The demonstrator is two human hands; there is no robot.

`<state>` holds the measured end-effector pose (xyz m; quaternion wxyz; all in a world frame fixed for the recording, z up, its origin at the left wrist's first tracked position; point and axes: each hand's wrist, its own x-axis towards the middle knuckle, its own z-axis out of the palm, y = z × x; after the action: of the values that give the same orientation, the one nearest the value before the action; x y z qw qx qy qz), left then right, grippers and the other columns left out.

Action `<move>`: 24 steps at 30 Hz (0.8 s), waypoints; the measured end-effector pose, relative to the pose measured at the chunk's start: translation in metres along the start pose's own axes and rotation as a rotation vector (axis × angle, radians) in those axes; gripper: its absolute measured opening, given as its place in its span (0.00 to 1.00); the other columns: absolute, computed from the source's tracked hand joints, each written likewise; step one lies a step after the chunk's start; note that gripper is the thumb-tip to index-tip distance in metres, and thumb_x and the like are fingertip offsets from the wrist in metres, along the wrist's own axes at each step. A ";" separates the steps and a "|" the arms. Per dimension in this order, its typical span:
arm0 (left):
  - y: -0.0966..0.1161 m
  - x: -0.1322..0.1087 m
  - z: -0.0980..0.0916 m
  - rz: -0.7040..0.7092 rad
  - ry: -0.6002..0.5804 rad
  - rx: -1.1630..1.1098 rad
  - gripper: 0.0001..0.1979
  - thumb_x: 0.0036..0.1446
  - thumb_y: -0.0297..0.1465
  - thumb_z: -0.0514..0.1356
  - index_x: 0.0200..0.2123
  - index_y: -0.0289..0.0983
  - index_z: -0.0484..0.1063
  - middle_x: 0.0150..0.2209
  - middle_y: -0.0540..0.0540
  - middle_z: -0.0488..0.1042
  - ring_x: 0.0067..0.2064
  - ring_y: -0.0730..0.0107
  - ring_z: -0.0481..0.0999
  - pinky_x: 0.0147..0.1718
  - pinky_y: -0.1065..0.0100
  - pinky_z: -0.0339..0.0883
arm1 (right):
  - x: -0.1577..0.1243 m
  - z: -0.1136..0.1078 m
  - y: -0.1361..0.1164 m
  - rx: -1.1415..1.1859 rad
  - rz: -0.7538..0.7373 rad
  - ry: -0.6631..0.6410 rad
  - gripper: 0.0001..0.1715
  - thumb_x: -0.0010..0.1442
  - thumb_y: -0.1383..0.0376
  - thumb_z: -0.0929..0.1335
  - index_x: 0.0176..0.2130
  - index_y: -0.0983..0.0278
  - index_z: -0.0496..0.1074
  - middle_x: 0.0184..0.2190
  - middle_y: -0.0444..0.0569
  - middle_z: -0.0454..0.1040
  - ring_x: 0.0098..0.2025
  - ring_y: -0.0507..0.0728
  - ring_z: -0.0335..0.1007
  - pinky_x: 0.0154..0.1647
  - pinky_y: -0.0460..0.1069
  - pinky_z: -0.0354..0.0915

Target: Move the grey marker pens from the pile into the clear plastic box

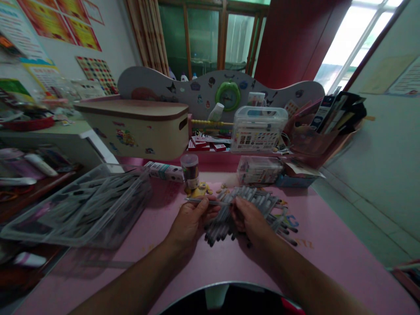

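Note:
A thin clear pen point(210, 202) is held level between my two hands, above a pile of similar pens. My left hand point(193, 218) pinches it between thumb and fingers near its left part. The fingers of my right hand point(250, 220) are closed round its right end, by a dark tip. Beneath and around my right hand, the pile of clear pens with dark ends point(223, 225) lies on the pink table point(210, 269). On the left, a clear plastic bin point(70, 239) holds many more slender clear items.
A clear jar point(190, 170) and a patterned long box point(166, 171) stand behind my hands. Further back are a lidded cream box point(141, 135), a clear carrying case point(257, 131) and a green clock point(228, 96). A blue box point(295, 180) sits at the right rear.

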<state>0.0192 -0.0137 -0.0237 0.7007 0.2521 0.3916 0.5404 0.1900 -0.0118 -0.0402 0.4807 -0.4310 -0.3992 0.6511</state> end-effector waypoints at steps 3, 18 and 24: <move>0.000 -0.002 0.001 -0.001 0.002 0.002 0.08 0.57 0.31 0.67 0.37 0.31 0.78 0.29 0.40 0.82 0.30 0.71 0.81 0.32 0.76 0.74 | 0.000 0.000 0.001 -0.078 0.002 -0.040 0.28 0.58 0.45 0.69 0.24 0.63 0.64 0.15 0.37 0.58 0.15 0.45 0.46 0.14 0.41 0.42; 0.005 -0.007 0.006 0.026 -0.036 0.016 0.15 0.49 0.36 0.72 0.35 0.32 0.78 0.29 0.40 0.82 0.28 0.68 0.81 0.30 0.72 0.72 | -0.004 0.005 -0.004 0.021 -0.015 -0.086 0.21 0.51 0.53 0.75 0.30 0.61 0.63 0.15 0.33 0.57 0.14 0.45 0.44 0.14 0.41 0.41; 0.005 -0.007 0.006 0.037 -0.037 0.031 0.13 0.49 0.35 0.72 0.35 0.32 0.79 0.28 0.41 0.82 0.30 0.67 0.81 0.32 0.70 0.73 | -0.005 0.004 -0.004 0.013 0.010 -0.063 0.24 0.56 0.45 0.71 0.32 0.62 0.67 0.16 0.36 0.60 0.14 0.45 0.45 0.14 0.41 0.39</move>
<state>0.0204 -0.0190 -0.0148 0.6938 0.2800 0.3824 0.5423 0.1880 -0.0158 -0.0345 0.4674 -0.4090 -0.4079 0.6692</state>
